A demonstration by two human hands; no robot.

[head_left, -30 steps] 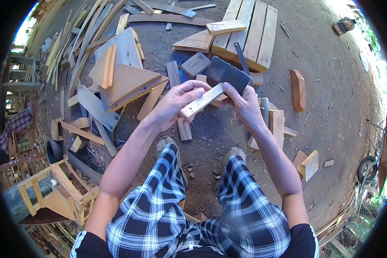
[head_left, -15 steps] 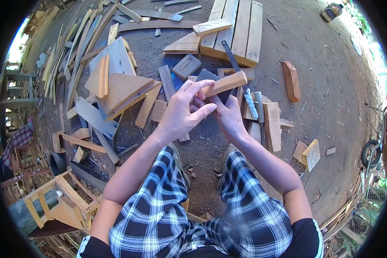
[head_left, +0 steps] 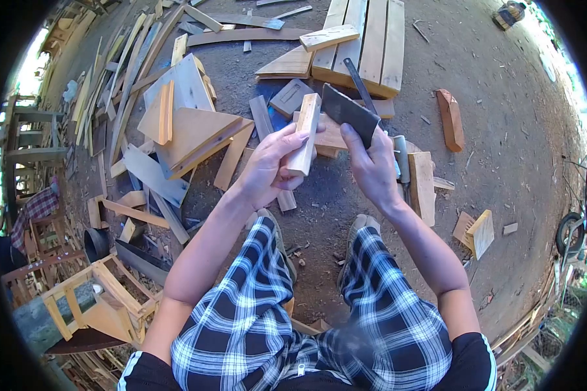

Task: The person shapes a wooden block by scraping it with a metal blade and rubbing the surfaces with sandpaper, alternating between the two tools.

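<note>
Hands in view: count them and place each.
2. The left hand holds a pale wood block, centre; the right hand beside it holds a dark flat piece. No others show.

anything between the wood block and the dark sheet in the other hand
Nothing visible. The left hand holds the block upright, and the right hand holds the dark sheet right beside it, with no other thing between them.

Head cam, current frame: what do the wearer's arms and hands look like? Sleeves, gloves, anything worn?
No gloves on the left hand or the right hand, and no ring, watch or wristband is visible. Both forearms are uncovered to above the elbow. The short black left sleeve and short black right sleeve each have thin white stripes at the edge.
</note>
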